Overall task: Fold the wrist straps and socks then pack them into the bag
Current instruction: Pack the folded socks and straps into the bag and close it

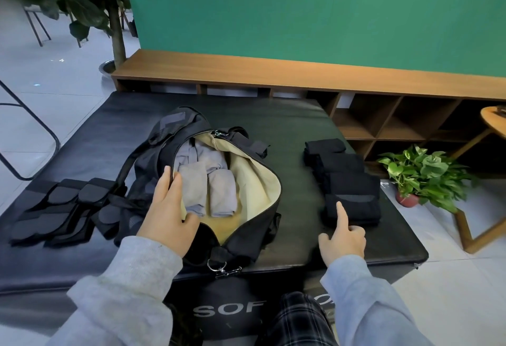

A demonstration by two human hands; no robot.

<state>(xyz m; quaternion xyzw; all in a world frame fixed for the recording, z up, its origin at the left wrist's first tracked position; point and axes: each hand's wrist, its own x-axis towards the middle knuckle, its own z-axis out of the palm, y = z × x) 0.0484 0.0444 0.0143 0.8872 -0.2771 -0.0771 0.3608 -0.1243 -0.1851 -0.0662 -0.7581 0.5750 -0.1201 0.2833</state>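
Observation:
A black duffel bag (254,225) lies unzipped in the middle of a black mat (295,115), showing a beige lining and folded grey clothes (208,184) inside. My left hand (167,208) holds the bag's near-left rim, fingers over the zipper edge and thumb inside. Several black wrist straps (60,211) lie spread out on the mat left of the bag. A row of folded black socks (345,178) lies right of the bag. My right hand (343,239) hovers just before the nearest folded sock, index finger pointing at it, other fingers curled, holding nothing.
A low wooden shelf unit (301,74) runs behind the mat under a green wall. A potted green plant (421,176) and a wooden side table (492,126) stand to the right. A tree (115,17) and black chair legs (30,137) are on the left.

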